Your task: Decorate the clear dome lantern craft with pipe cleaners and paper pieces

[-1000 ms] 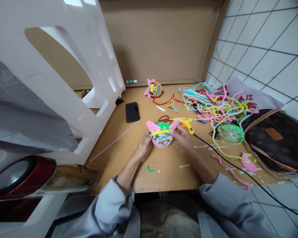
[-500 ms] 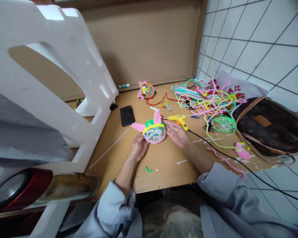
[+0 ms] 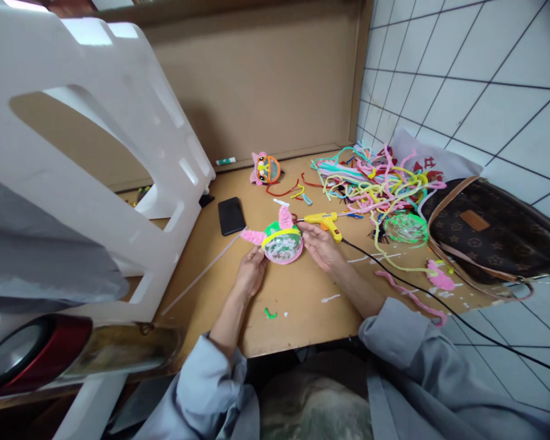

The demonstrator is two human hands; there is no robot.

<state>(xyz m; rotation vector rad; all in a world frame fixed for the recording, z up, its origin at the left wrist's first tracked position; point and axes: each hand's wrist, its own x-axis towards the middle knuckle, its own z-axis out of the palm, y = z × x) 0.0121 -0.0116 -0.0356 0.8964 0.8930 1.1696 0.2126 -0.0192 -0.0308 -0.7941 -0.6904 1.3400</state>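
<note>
So there's a wooden tabletop (image 3: pixel 311 318) with a big white plastic panel (image 3: pixel 165 131) standing along its left side. A brown handbag (image 3: pixel 504 238) slumps at the far right, next to a messy heap of fuzzy craft stems (image 3: pixel 380 183). The left hand (image 3: pixel 250 272) has its fingers gripping the lower left edge of a pink-eared ball (image 3: pixel 283 247), while the right hand (image 3: pixel 323 247) has its fingertips up against the other edge, though I can't tell if they're actually pinching it. The ball's mid-table, between both hands, green on top with a yellow band. Just behind the right hand lies a yellow glue gun (image 3: pixel 323 218), then a black phone (image 3: pixel 231 216) off to the left, and a tiny green scrap (image 3: pixel 270 313) up front.
</note>
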